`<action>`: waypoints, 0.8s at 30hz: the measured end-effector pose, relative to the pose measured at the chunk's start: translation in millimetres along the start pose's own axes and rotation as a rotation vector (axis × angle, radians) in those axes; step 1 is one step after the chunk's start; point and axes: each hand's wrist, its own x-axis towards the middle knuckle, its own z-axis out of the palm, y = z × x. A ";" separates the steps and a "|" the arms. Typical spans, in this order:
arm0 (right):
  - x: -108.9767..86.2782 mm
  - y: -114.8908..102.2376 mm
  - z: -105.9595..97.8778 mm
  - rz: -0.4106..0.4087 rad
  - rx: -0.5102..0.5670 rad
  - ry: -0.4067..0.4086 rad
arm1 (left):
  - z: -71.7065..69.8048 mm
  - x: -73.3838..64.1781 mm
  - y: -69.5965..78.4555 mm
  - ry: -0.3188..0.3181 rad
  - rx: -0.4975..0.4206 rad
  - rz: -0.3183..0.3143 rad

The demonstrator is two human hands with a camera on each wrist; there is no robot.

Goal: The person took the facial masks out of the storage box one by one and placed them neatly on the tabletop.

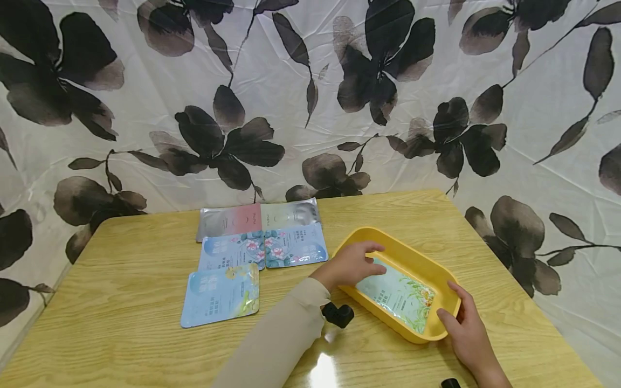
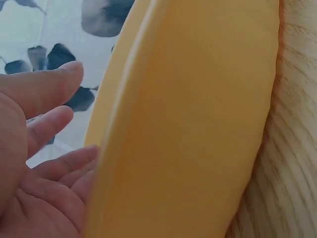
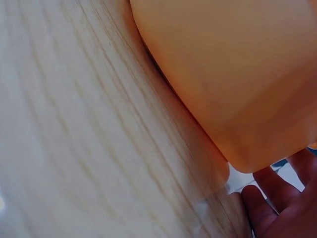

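A yellow plastic basin (image 1: 412, 248) sits at an angle on the right part of the table, with a pale green sheet mask packet (image 1: 400, 296) lying flat inside. My left hand (image 1: 351, 264) reaches over the basin's left rim, its fingers loosely parted above the packet's upper end and nothing in them. In the left wrist view, that hand (image 2: 49, 163) shows beside the rim. My right hand (image 1: 468, 331) holds the basin's right end, thumb at the rim and fingers along the outside. Its fingers (image 3: 277, 191) show by the basin's corner in the right wrist view.
Several more mask packets lie left of the basin: a pink and silver one (image 1: 230, 221), a pale green and silver one (image 1: 291, 213), two blue floral ones (image 1: 296, 245) and a light blue one (image 1: 220, 296). A flower-printed cloth (image 1: 291, 81) hangs behind the wooden table (image 1: 131, 302).
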 end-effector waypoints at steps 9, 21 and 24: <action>-0.1 0.5 1.1 -0.018 0.048 -0.013 | 10.1 6.0 2.5 -0.043 0.152 -0.058; -0.3 0.2 0.5 -0.006 0.034 0.000 | 13.7 10.0 2.8 -0.060 0.159 -0.136; -0.5 -0.4 0.7 -0.014 0.047 0.000 | 13.9 9.7 2.9 -0.043 0.171 -0.138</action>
